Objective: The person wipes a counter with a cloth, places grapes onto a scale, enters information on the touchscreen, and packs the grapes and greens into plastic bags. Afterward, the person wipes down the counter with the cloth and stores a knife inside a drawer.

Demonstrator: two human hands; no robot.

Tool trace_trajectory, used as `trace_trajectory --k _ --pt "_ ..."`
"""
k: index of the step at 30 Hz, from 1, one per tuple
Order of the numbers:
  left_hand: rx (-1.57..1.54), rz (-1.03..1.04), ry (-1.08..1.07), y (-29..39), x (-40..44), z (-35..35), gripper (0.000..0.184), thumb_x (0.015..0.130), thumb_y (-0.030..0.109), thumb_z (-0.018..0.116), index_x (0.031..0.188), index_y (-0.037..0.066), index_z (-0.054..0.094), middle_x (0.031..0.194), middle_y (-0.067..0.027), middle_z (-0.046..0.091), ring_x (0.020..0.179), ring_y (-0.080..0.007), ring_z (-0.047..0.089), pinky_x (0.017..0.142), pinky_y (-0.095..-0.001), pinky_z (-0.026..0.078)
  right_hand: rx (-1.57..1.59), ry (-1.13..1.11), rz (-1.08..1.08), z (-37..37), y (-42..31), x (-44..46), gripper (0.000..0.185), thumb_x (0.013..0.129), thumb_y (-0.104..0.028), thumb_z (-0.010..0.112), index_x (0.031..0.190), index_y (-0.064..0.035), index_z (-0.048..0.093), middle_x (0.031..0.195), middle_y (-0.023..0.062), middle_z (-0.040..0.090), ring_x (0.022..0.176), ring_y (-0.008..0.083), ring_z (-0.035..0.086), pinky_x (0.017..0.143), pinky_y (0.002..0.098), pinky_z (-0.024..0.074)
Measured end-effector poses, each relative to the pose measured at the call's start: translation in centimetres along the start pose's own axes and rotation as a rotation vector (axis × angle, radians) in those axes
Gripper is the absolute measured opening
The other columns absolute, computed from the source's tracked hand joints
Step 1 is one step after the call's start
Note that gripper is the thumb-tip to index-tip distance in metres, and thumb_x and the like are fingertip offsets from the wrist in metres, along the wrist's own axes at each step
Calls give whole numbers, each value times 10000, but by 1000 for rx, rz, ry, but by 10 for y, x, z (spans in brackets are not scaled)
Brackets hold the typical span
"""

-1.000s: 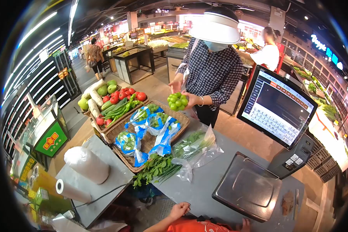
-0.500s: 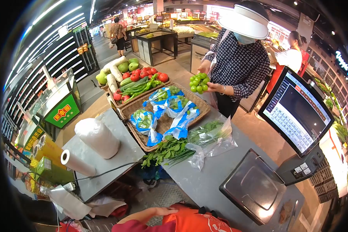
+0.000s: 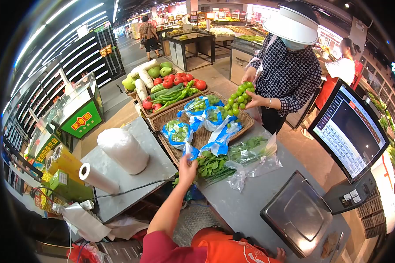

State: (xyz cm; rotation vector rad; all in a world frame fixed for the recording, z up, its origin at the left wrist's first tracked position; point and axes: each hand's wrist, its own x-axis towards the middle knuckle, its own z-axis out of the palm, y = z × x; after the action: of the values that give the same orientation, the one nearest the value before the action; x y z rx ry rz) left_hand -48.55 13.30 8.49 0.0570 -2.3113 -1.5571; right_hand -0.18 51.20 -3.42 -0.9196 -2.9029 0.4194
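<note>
At the near corner of the wicker basket [image 3: 200, 136], the left hand [image 3: 188, 170] meets the blue tail of a bag [image 3: 177, 131] of green produce; whether its fingers pinch plastic, I cannot tell. The raised rim probably keeps the bags together. Low by the table [image 3: 232, 199], the right hand [image 3: 281, 254] shows too little to judge its grip. Opposite, a person [image 3: 287, 72] supports green grapes [image 3: 238, 100], likely keeping the bunch whole.

Around you, a shop floor [image 3: 226, 91] runs pale brown, turning grey toward the left. Long tube lights [image 3: 70, 13] line the dark ceiling. You face low display stands [image 3: 188, 48], with black shelving [image 3: 81, 59] to the left and a glass-topped counter [image 3: 81, 114] carrying a green panel.
</note>
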Motion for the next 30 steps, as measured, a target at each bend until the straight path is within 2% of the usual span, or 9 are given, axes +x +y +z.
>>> trace_trajectory --k 4,7,9,13,15,17,20,24,30 --pt "218 58 172 -29 65 21 745 719 210 657 1317 -10 269 1254 -257 369 1146 -408 384 977 -432 316 8 -6 10 6 0 1 629 750 -381 598 1286 -122 394 1301 210 377 1176 426 373 907 530 376" --pt "380 -168 -200 -30 68 27 763 730 303 618 1345 43 248 1341 -238 311 1194 -408 357 966 -448 332 13 -10 22 11 1 -4 637 747 -381 603 1289 -124 389 1306 210 371 1180 427 369 906 531 377" --pt "472 -158 -255 -35 55 34 736 729 349 600 1333 64 291 1353 -225 309 1198 -396 362 950 -465 343 22 -8 41 20 4 -12 642 745 -381 605 1291 -126 386 1309 210 367 1183 428 366 906 532 377" --pt "433 342 25 -15 17 28 531 749 182 615 1213 5 427 1278 -235 392 1149 -391 394 935 -459 319 -55 94 60 20 -7 -34 620 747 -331 614 1289 -125 395 1271 197 401 1137 397 410 868 495 405" --pt "338 408 -62 7 -15 22 401 746 112 601 1119 13 493 1182 -200 467 1088 -373 435 915 -434 335 -166 209 71 -5 -39 -30 567 760 -231 624 1277 -119 421 1183 172 482 1038 334 506 793 420 460" --pt "228 459 -196 16 -55 24 314 733 75 601 1033 16 535 1093 -182 521 1024 -358 485 887 -418 374 -37 178 261 -23 -73 -24 521 749 -246 610 1223 -93 456 1235 174 434 1116 364 423 896 442 382" --pt "133 439 -551 16 -118 32 259 757 95 602 1007 44 557 1063 -167 528 985 -356 510 847 -408 414 10 132 483 -33 -95 -21 489 779 -255 577 1221 -86 452 1286 172 390 1185 381 355 970 458 316" --pt "25 349 -875 12 -169 47 210 782 109 582 980 40 567 1021 -156 539 956 -340 520 819 -390 430 63 106 494 -45 -99 -22 507 785 -272 572 1240 -104 425 1318 141 351 1216 369 314 989 466 282" --pt "42 363 -920 -4 -181 56 186 753 113 600 926 45 593 967 -150 559 934 -327 511 822 -382 404 80 108 501 -50 -111 -19 485 784 -270 559 1230 -135 428 1334 124 319 1231 359 289 980 497 276"
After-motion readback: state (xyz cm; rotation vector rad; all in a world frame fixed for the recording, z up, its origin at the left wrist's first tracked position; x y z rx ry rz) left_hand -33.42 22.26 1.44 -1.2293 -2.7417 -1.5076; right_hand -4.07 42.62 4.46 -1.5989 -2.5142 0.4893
